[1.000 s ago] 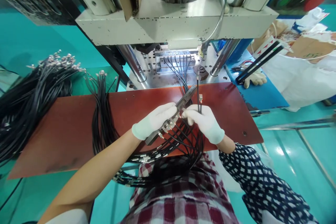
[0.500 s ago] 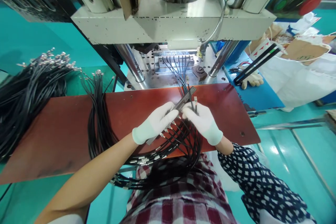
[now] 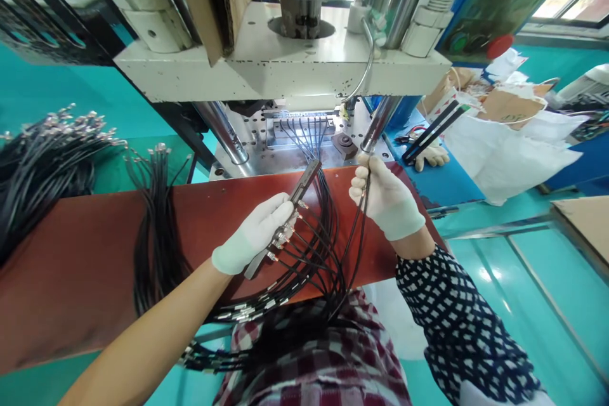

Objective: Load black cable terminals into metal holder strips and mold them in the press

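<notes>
Left hand [image 3: 257, 231] has its fingers wrapped round the dark bar [image 3: 307, 183] above the table [image 3: 80, 266], angled probably so the connectors [image 3: 280, 239] face right, and right hand [image 3: 383, 196] fingers curl tight round black cables [image 3: 363, 228], I guess to hold them clear

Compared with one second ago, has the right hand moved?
Yes: judged against the press's right metal pillar, the right hand has moved rightward and up the picture, nearer its base.
</notes>
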{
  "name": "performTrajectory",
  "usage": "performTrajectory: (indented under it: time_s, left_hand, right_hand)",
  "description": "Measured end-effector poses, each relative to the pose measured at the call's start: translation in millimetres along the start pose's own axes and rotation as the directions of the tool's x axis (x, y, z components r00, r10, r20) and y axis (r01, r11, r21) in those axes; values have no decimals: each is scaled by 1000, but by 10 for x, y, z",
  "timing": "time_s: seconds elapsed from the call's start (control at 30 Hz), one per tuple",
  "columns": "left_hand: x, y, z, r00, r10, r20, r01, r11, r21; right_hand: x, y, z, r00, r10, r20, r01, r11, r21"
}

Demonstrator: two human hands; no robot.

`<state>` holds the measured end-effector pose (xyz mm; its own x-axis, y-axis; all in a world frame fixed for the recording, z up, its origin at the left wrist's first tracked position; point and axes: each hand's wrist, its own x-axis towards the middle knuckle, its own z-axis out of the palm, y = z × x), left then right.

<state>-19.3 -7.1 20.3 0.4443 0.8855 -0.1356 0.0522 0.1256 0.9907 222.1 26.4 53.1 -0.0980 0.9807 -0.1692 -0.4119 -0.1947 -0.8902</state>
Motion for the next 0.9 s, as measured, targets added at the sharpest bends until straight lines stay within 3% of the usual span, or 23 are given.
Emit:
performTrajectory:
  time_s: [0.07,0.17,0.3,0.53,0.7,0.83,0.9]
  left_hand:
    - [6,-5,6,1000,0,15,0,999,-43]
    - [20,-42,4,999,19,49,-14,996,-89]
    - [30,-99,-5,997,10,70,-3,994,-105]
    - [5,-107,-9,997,-35,71,42,995,-96]
    - [-4,-82,-10,999,-23,28,16,975,222]
    - [13,-73,33,998,-59,29,52,976,212]
    - [16,-71,46,995,-83,50,77,989,125]
  right_hand:
    - [-38,20,52,996,-18,92,36,978,-204]
    - [-88,130,157,973,-46,228,157,853,-498]
    - [-84,291,254,957,8,289,193,727,-659]
    - [-60,334,306,961,27,276,189,664,-723]
    - [-91,368,292,953,7,302,229,635,-738]
    - [-74,381,213,936,45,349,230,672,-704]
    - [-47,376,112,951,82,297,134,757,-640]
